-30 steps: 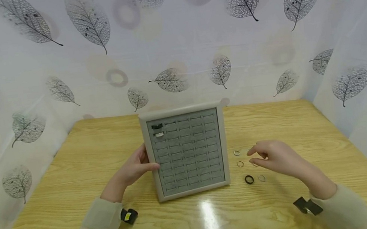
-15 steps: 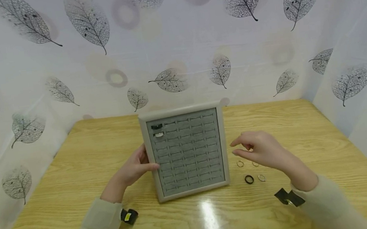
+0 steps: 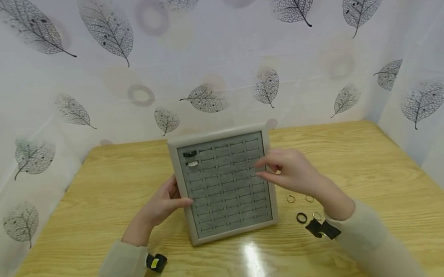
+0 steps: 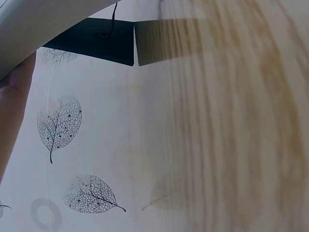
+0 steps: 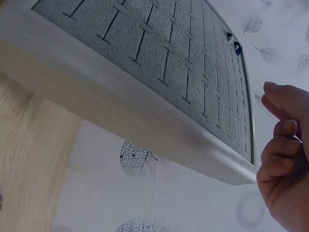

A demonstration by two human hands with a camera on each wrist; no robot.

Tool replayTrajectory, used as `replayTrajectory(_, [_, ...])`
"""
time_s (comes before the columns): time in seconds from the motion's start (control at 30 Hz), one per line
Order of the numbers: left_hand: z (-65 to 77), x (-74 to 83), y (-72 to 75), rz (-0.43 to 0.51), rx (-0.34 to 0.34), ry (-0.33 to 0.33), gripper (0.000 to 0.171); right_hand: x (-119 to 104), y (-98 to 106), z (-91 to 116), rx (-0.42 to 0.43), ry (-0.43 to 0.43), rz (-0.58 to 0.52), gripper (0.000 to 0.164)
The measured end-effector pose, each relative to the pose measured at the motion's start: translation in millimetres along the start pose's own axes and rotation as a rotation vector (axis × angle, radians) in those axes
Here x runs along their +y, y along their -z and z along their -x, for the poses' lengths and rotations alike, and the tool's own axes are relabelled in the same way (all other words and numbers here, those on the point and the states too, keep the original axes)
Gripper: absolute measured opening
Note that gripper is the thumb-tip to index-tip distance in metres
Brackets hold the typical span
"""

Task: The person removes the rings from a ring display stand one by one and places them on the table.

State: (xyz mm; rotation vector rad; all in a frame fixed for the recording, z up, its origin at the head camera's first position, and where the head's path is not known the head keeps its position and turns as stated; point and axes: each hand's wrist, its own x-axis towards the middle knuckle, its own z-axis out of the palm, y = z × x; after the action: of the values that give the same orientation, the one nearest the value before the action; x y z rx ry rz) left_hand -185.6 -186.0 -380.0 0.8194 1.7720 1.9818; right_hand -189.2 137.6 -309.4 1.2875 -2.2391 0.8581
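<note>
A ring display board (image 3: 227, 183), grey-padded with rows of slits in a pale frame, leans back on the table. My left hand (image 3: 163, 201) grips its left edge, thumb in front and fingers behind. A black ring (image 3: 190, 154) and a silver ring (image 3: 193, 163) sit in its upper left slits. In front of the board's right edge hovers my right hand (image 3: 291, 171), thumb and forefinger brought near each other; whether a small ring is between them cannot be made out. The right wrist view shows that hand (image 5: 289, 159) with its other fingers curled, beside the board.
Right of the board lie a black ring (image 3: 301, 217) and several silver rings (image 3: 291, 198) on the wooden table (image 3: 126, 167). A leaf-printed curtain (image 3: 213, 57) encloses the back and sides. A black wrist mount (image 4: 96, 41) shows in the left wrist view.
My right hand has moved left and upward, from above the loose rings to the front of the board's right edge. The left hand and the board have stayed put.
</note>
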Motion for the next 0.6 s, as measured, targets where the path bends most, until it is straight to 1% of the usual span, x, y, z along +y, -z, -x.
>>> replayTrajectory(0.33, [-0.2, 1.9, -0.6, -0.011, -0.004, -0.003, 0.076, -4, -10, -24, 0.037, 0.046, -0.004, 0.015])
replayTrajectory(0.5, [0.2, 1.5, -0.2, -0.015, -0.009, -0.006, 0.075, -7, -14, -36, 0.073, 0.061, -0.01, 0.015])
replayTrajectory(0.6, [0.2, 1.3, -0.1, -0.014, -0.009, -0.003, 0.075, -7, -18, -43, 0.103, 0.088, -0.012, 0.014])
